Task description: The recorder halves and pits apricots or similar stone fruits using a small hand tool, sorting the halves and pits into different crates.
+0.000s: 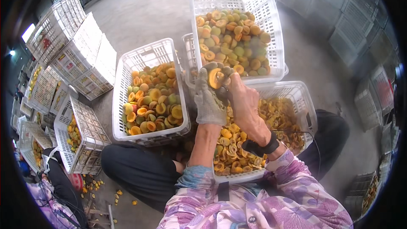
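In front of the tilted crate, my left hand (211, 107), in a worn pale glove, grips a halved apricot (216, 78) with its cut orange side showing. My right hand (245, 104) is bare and closed, pressed close beside the fruit; whatever it grips is hidden by the fingers. Below both forearms sits a white crate (306, 95) of flattened, torn apricot pieces (237, 148). The tilted white crate (275, 29) ahead holds whole and halved apricots (233, 38). Another white crate (146, 50) at the left is filled with apricot halves (154, 101).
White crates (80, 46) are stacked at the far left, and a tipped crate (87, 140) with fruit stands nearer. Scattered apricot bits (118, 193) lie on the floor. Another person's sleeve (53, 199) shows lower left. More crates (352, 21) line the right.
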Motion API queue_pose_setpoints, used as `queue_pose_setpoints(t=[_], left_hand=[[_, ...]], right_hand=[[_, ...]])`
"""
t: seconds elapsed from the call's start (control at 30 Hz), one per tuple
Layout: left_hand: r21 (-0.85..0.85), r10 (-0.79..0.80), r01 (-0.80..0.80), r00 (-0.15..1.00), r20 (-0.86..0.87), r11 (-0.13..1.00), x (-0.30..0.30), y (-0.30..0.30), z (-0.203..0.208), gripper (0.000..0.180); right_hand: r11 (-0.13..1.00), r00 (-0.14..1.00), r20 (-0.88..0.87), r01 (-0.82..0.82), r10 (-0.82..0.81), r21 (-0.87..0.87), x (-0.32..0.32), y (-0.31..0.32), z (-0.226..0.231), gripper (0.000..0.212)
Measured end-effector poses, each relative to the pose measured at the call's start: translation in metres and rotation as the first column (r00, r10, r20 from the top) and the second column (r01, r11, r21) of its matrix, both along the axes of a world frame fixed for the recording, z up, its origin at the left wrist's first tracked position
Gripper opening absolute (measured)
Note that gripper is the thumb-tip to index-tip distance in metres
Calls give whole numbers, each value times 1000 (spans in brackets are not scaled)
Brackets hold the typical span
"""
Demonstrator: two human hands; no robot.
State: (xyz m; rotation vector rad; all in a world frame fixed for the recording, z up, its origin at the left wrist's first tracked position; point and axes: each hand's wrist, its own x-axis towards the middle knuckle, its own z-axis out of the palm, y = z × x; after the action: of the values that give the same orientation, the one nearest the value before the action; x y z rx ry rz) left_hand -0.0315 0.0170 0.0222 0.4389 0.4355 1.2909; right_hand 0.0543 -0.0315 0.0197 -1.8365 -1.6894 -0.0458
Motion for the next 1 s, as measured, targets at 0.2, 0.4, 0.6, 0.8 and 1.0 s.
queue_pose_setpoints(t=[0.2, 0.4, 0.6, 0.8, 1.0], left_hand=[[-39, 42, -43, 999, -35, 998, -1, -4, 0, 30], [-32, 38, -42, 993, -112, 999, -2, 1, -8, 45], [70, 40, -38, 998, -40, 997, -3, -6, -2, 37], [121, 93, -83, 992, -83, 989, 5, -17, -1, 40], [238, 84, -26, 967, -240, 971, 14, -19, -21, 40]], right_hand=[[994, 996, 9, -91, 92, -68, -2, -6, 8, 44], [959, 959, -57, -281, 279, -40, 14, -1, -2, 31], [865, 890, -286, -428, 354, -261, 31, -3, 17, 19], [925, 925, -17, -379, 379, -31, 34, -19, 6, 15], [559, 763, -569, -629, 308, -541, 51, -25, 55, 11]])
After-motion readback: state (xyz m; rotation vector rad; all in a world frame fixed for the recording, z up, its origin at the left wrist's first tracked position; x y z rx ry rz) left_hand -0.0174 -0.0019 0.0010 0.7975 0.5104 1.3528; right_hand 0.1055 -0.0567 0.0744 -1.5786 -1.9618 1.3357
